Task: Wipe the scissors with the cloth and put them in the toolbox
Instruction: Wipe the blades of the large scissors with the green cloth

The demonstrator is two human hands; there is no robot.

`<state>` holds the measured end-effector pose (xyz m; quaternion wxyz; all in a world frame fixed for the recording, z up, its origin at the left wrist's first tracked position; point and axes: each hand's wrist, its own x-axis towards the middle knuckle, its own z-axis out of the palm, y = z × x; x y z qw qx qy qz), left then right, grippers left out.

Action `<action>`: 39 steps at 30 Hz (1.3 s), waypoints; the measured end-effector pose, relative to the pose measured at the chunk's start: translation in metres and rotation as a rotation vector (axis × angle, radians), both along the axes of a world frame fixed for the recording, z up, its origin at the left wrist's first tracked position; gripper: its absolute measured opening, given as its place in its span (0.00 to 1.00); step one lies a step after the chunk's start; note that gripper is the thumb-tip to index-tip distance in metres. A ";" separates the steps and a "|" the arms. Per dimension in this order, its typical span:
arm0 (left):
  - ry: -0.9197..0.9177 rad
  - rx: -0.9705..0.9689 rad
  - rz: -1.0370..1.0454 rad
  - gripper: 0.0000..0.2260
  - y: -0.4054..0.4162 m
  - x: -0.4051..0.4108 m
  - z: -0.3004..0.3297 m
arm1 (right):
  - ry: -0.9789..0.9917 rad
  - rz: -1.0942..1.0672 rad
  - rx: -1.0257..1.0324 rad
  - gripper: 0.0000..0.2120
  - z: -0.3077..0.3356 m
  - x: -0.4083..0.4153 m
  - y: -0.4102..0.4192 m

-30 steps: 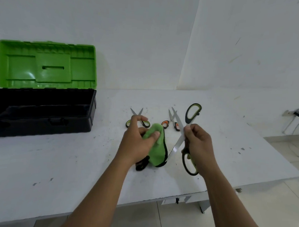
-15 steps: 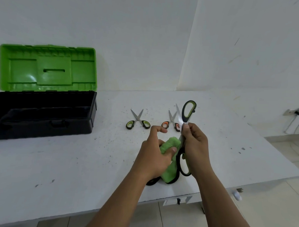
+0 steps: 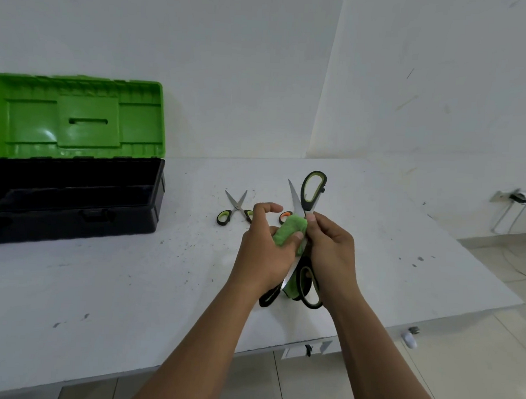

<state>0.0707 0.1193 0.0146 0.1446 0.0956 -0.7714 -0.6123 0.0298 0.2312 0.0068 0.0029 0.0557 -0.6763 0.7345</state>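
I note my right hand [image 3: 332, 247] grasping the opened large scissors [image 3: 312, 189] above the desk [image 3: 131, 284]; left hand [image 3: 265, 253] pinches the green cloth [image 3: 289, 232] round one blade. Risk: exposed edge cutting fingers on slip.

Three pairs of scissors: one large black-and-green pair [image 3: 313, 189], one small green-handled pair [image 3: 235, 208], one orange-handled pair [image 3: 285, 216] mostly hidden. One fuzzy green cloth [image 3: 287, 232]. One black toolbox with green lid [image 3: 72, 191].
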 end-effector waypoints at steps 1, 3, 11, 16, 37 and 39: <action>0.002 -0.007 -0.004 0.19 0.000 0.000 0.001 | -0.005 -0.007 -0.006 0.15 0.002 -0.001 -0.001; -0.001 -0.025 -0.008 0.19 -0.001 0.000 0.005 | -0.012 -0.022 -0.021 0.15 0.004 -0.002 -0.003; -0.007 -0.126 -0.030 0.18 0.001 0.005 -0.008 | -0.004 -0.065 0.036 0.16 0.009 -0.012 0.001; -0.002 -0.159 -0.050 0.19 0.003 0.009 -0.010 | 0.003 -0.102 0.070 0.15 0.011 -0.014 0.004; -0.085 0.069 0.037 0.26 -0.026 -0.003 0.006 | 0.037 -0.034 0.212 0.20 0.009 -0.003 0.017; -0.099 0.122 0.015 0.27 -0.018 -0.004 0.005 | 0.039 -0.012 0.183 0.14 0.004 0.001 0.015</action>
